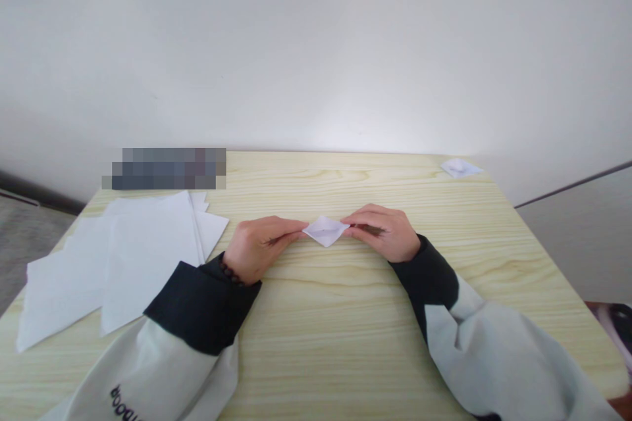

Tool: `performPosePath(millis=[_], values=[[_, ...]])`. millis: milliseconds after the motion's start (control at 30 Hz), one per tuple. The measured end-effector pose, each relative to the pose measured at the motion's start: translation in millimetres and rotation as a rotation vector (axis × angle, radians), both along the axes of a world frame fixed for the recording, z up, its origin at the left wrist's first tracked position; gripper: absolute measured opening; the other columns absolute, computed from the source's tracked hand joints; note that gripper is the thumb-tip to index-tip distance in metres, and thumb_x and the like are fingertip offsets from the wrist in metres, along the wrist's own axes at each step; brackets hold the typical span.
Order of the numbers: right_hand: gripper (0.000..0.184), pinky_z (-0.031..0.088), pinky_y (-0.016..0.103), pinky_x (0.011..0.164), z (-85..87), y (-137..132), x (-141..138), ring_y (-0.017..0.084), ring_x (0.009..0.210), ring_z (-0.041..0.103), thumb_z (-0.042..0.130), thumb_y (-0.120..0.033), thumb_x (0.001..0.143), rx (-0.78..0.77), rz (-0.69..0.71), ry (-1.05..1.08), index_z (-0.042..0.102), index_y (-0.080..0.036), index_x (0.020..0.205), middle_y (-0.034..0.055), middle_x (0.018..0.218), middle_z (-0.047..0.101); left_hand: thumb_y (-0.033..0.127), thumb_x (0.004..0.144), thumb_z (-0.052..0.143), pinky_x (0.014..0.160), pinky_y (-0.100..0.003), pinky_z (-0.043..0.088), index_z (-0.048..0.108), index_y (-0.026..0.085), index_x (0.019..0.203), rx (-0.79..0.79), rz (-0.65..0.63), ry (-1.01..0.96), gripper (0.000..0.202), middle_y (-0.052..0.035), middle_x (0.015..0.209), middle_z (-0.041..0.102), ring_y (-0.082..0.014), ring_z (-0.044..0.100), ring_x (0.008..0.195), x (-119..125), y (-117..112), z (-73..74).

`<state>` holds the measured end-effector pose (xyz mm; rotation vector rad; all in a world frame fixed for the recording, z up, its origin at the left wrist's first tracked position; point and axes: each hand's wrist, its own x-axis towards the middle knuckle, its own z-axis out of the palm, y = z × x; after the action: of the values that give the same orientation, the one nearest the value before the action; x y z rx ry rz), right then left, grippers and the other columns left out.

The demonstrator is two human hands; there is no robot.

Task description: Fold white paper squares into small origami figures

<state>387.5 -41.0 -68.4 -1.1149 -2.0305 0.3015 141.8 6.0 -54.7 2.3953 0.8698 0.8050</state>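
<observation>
A small folded paper (326,231), white and diamond-shaped with a crease across its middle, is held between my two hands over the wooden table (316,342). My left hand (264,243) pinches its left corner between thumb and fingers. At the opposite corner, my right hand (385,231) pinches it in the same way. The paper's top and bottom points stick out freely between the fingertips. A dark bead bracelet (231,272) circles my left wrist.
Several loose white paper sheets (153,256) lie overlapping on the table's left side. Behind them is a pixelated dark patch (165,170). Another folded white paper piece (460,168) rests at the back right corner. A white wall (316,46) borders the table's far edge.
</observation>
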Motion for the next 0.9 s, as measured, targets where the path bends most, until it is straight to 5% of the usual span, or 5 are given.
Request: performPosePath(millis=[467, 733, 900], values=[[0.014, 0.052, 0.022, 0.062, 3.0, -5, -19, 0.011, 0.068, 0.062, 0.056, -0.023, 0.086, 0.046, -0.029, 0.036, 0.068, -0.017, 0.084, 0.0053, 0.078, 0.067, 0.030, 0.086, 0.052, 0.070, -0.024, 0.051, 0.068, 0.022, 0.087, 0.018, 0.010, 0.026, 0.017, -0.0002, 0.084, 0.073, -0.0135, 0.066, 0.074, 3, -1, 1.4], [0.015, 0.052, 0.022, 0.060, 0.8, -3, -12, 0.012, 0.070, 0.061, 0.060, -0.031, 0.083, -0.032, -0.036, 0.049, 0.067, -0.019, 0.090, 0.0059, 0.085, 0.065, 0.043, 0.083, 0.054, 0.068, -0.026, 0.051, 0.061, 0.020, 0.105, -0.005, 0.051, 0.101, 0.033, -0.0026, 0.081, 0.068, -0.0152, 0.062, 0.074, 2, 4, -3.1], [0.022, 0.052, 0.024, 0.064, 2.3, -2, -11, 0.013, 0.071, 0.061, 0.063, -0.034, 0.080, -0.038, 0.011, -0.003, 0.063, -0.018, 0.095, 0.0063, 0.088, 0.067, 0.043, 0.083, 0.054, 0.069, -0.026, 0.050, 0.063, 0.020, 0.097, 0.006, 0.039, 0.109, 0.028, -0.0022, 0.080, 0.068, -0.0150, 0.062, 0.073, 2, 4, -4.4]])
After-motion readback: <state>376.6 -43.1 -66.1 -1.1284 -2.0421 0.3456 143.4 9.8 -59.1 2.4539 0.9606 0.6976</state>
